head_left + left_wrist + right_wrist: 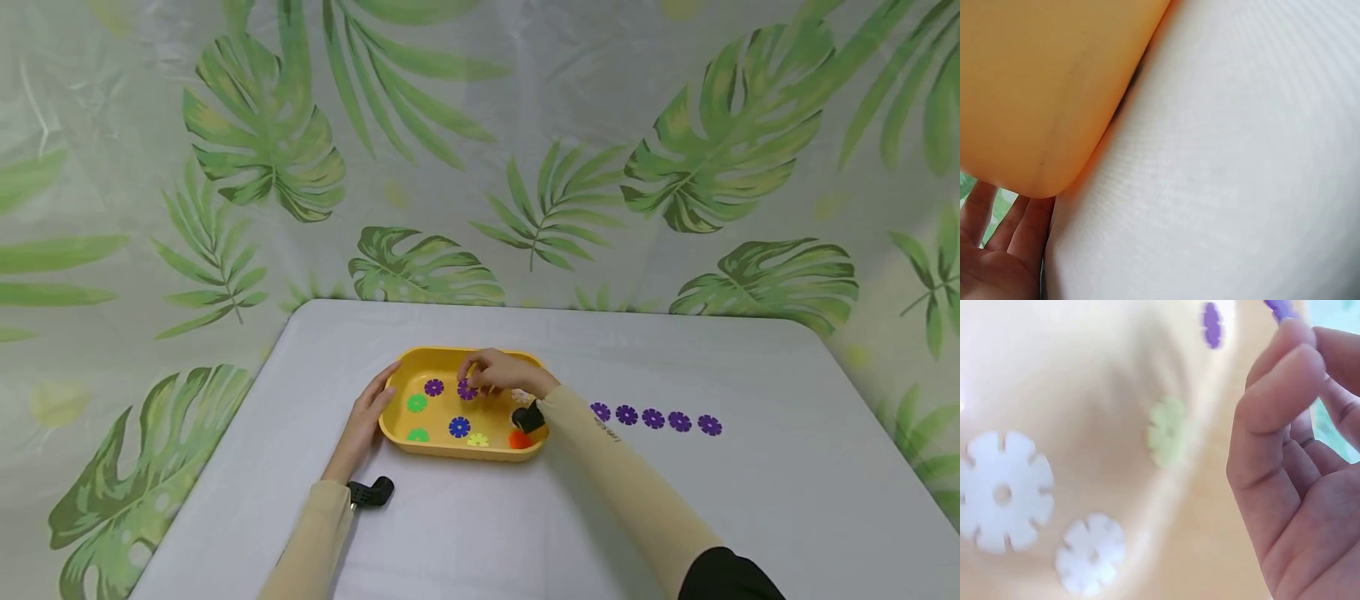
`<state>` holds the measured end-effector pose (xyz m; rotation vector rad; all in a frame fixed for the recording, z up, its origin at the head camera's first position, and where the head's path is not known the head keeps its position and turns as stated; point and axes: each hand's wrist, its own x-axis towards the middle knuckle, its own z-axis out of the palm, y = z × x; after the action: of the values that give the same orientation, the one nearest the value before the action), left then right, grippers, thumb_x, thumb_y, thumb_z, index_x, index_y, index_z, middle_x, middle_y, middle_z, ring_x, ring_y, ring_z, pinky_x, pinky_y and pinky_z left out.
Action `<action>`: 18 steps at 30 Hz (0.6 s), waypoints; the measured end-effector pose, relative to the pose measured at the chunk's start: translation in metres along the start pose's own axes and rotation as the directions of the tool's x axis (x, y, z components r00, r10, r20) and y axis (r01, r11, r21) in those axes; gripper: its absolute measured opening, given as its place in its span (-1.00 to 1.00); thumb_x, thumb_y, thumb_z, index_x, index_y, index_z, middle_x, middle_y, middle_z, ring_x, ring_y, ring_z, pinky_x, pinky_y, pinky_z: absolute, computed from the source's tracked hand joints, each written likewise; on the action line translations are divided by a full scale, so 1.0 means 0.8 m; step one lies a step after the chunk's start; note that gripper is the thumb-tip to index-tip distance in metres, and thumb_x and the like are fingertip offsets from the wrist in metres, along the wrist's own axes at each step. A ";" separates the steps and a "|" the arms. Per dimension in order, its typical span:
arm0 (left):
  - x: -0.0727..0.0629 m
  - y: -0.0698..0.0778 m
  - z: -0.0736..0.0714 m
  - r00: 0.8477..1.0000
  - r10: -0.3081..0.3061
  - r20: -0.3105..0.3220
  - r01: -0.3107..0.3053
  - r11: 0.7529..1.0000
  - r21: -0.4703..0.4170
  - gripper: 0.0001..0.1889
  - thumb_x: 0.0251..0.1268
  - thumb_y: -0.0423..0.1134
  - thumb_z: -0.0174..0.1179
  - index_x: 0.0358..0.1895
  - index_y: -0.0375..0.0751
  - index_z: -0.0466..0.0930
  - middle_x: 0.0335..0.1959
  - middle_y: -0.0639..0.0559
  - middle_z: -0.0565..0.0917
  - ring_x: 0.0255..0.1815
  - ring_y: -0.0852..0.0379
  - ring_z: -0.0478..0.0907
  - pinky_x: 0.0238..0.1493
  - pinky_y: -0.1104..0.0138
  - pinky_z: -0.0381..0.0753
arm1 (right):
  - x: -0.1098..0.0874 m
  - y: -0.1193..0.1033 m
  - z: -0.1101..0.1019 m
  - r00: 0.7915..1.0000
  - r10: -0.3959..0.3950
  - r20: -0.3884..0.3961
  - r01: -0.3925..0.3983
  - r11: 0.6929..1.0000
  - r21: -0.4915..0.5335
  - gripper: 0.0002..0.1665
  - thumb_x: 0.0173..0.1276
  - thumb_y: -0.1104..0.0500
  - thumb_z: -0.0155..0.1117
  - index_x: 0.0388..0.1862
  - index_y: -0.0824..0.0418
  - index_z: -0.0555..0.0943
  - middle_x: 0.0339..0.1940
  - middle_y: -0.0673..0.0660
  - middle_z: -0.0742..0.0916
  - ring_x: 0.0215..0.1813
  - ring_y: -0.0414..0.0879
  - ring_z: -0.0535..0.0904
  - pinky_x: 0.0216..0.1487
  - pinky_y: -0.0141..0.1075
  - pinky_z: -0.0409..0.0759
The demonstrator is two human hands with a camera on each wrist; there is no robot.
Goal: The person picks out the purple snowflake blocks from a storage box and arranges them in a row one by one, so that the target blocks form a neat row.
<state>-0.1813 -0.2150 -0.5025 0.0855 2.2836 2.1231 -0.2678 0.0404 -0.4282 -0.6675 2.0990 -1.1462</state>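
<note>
A yellow tray (465,452) holds loose notched plastic discs of several colours. At its left end my left hand (363,417) rests against the rim. The left wrist view shows the straight fingers (1025,231) of that hand along the outer wall (1041,125), their tips hidden behind it. My right hand (506,371) is above the tray, pinching a purple notched disc (467,390) between thumb and fingers. In the right wrist view only an edge of the held disc (1281,309) shows past the fingertips. Another purple disc (434,387) lies just left of it inside the tray.
Inside the tray lie green discs (417,403), a blue disc (460,427), a yellow disc (477,439), an orange disc (519,439) and white discs (1007,490). A row of several purple discs (653,418) lies on the white tablecloth (757,500) right of the tray.
</note>
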 end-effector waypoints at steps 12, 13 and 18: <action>-0.002 0.001 0.000 1.000 0.000 0.001 0.000 1.000 0.021 -0.54 0.54 -0.06 -0.11 0.44 0.16 0.25 0.47 0.16 0.16 0.46 0.15 0.04 0.44 0.18 0.02 | -0.089 0.018 -0.074 0.994 -0.087 -0.068 0.092 0.992 0.085 -0.71 0.45 0.25 0.04 0.03 0.42 0.50 -0.17 0.22 0.59 -0.35 -0.03 0.51 -0.22 -0.11 0.65; -0.002 0.001 0.000 1.000 0.003 0.002 -0.003 1.000 0.021 -0.54 0.54 -0.06 -0.11 0.44 0.16 0.24 0.47 0.16 0.16 0.46 0.15 0.04 0.44 0.18 0.02 | -0.098 0.023 -0.080 0.993 -0.083 -0.082 0.090 0.992 0.086 -0.72 0.46 0.25 0.03 0.02 0.41 0.50 -0.16 0.23 0.59 -0.35 -0.03 0.51 -0.21 -0.12 0.65; -0.003 0.000 0.000 1.000 0.005 -0.001 -0.005 1.000 0.026 -0.54 0.54 -0.06 -0.12 0.44 0.15 0.24 0.47 0.16 0.15 0.46 0.15 0.03 0.44 0.18 0.02 | -0.146 0.062 -0.112 0.986 -0.045 -0.159 0.063 0.992 0.106 -0.68 0.49 0.20 0.03 0.05 0.42 0.47 -0.19 0.25 0.57 -0.32 0.00 0.53 -0.15 -0.08 0.64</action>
<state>-0.1791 -0.2148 -0.5024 0.0913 2.3141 2.0970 -0.2633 0.1933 -0.3998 -0.6022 2.1392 -1.3746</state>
